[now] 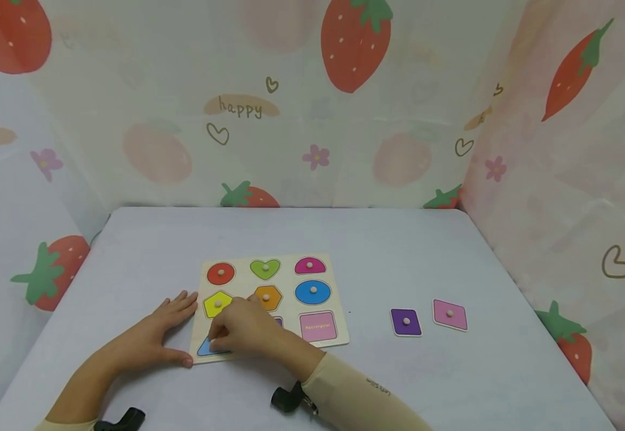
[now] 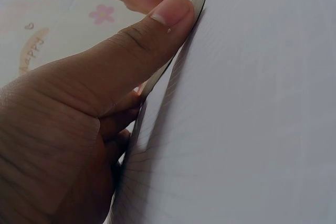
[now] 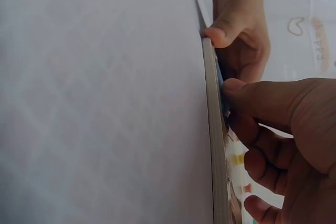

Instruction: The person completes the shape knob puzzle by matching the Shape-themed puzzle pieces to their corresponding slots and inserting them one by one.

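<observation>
A pale wooden peg puzzle board lies on the table. My left hand rests at its left edge with the fingers extended, the thumb touching the near left corner. Over the board's near left part, my right hand pinches at the blue triangle piece, which sits at its slot; the fingers hide most of it and its knob. In the right wrist view, thumb and index finger meet at the blue piece just above the board's surface. A purple slot beside it is mostly covered by this hand.
A purple knobbed piece and a pink knobbed piece lie on the white table to the right. Knobbed shapes, including a red circle and a blue oval, sit in the board. The pink rectangle slot shows printed lettering.
</observation>
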Demonstrator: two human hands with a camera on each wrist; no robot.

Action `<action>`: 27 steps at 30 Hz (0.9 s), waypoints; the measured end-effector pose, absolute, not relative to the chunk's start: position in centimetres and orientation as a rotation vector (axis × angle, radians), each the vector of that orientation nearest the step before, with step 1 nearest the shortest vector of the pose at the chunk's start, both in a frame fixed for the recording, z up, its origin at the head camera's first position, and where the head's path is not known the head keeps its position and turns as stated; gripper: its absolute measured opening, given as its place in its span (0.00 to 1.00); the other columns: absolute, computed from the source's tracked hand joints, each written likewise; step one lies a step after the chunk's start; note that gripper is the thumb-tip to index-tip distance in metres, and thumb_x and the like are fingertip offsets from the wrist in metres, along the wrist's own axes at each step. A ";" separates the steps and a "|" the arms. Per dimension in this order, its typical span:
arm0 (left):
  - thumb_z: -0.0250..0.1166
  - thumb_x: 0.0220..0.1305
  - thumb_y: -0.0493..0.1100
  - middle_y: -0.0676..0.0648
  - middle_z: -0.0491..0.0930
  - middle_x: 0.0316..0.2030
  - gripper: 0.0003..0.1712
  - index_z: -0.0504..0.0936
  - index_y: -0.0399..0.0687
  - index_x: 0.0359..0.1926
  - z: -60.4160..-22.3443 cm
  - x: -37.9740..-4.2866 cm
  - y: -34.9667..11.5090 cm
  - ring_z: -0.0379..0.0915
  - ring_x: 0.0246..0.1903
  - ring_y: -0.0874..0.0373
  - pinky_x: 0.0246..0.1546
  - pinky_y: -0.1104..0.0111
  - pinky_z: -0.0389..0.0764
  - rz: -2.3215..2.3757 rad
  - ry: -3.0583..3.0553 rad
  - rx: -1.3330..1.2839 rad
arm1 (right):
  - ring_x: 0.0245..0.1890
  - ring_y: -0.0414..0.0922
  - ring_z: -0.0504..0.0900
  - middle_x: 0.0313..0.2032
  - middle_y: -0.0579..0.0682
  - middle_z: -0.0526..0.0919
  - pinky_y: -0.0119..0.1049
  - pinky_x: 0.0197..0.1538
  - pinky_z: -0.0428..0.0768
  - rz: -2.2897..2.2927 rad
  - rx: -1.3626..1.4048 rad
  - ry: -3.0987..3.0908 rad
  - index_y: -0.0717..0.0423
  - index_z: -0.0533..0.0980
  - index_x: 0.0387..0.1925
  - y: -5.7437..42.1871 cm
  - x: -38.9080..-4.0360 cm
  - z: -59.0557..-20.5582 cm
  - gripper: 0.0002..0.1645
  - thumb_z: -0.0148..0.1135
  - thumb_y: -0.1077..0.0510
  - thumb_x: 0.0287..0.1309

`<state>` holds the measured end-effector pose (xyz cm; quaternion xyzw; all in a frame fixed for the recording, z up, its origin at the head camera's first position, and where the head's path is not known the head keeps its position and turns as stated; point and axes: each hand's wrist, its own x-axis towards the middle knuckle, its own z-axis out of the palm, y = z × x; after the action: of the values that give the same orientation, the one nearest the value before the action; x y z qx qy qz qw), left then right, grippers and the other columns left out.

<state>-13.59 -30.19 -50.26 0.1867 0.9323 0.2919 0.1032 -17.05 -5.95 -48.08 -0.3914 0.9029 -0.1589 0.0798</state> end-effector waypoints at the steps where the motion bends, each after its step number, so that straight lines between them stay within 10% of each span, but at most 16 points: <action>1: 0.78 0.39 0.73 0.45 0.53 0.80 0.69 0.62 0.46 0.78 -50.3 -13.6 -30.2 0.39 0.80 0.39 0.81 0.56 0.39 0.861 2.748 0.541 | 0.37 0.28 0.70 0.20 0.21 0.75 0.35 0.49 0.66 -0.472 -1.170 2.703 0.29 0.88 0.37 -5.9 -17.0 -48.1 0.06 0.74 0.40 0.58; 13: 0.77 0.39 0.74 0.46 0.54 0.80 0.69 0.63 0.46 0.78 -50.2 -13.5 -30.0 0.40 0.81 0.40 0.80 0.64 0.36 0.842 2.768 0.540 | 0.37 0.29 0.70 0.21 0.22 0.75 0.38 0.49 0.66 -0.433 -1.125 2.705 0.29 0.89 0.39 -5.8 -16.7 -47.4 0.06 0.73 0.41 0.60; 27: 0.78 0.37 0.74 0.47 0.54 0.80 0.70 0.63 0.47 0.78 -50.5 -13.6 -30.0 0.40 0.80 0.40 0.75 0.36 0.50 0.820 2.771 0.514 | 0.38 0.26 0.76 0.31 0.24 0.82 0.32 0.51 0.73 -0.526 -1.135 2.519 0.34 0.87 0.49 -3.9 -16.7 -45.9 0.15 0.74 0.43 0.60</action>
<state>-13.62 -29.98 -50.52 0.1742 0.9390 0.2780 0.1032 -16.74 -3.88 -45.85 -0.3981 0.8836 -0.1844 0.1638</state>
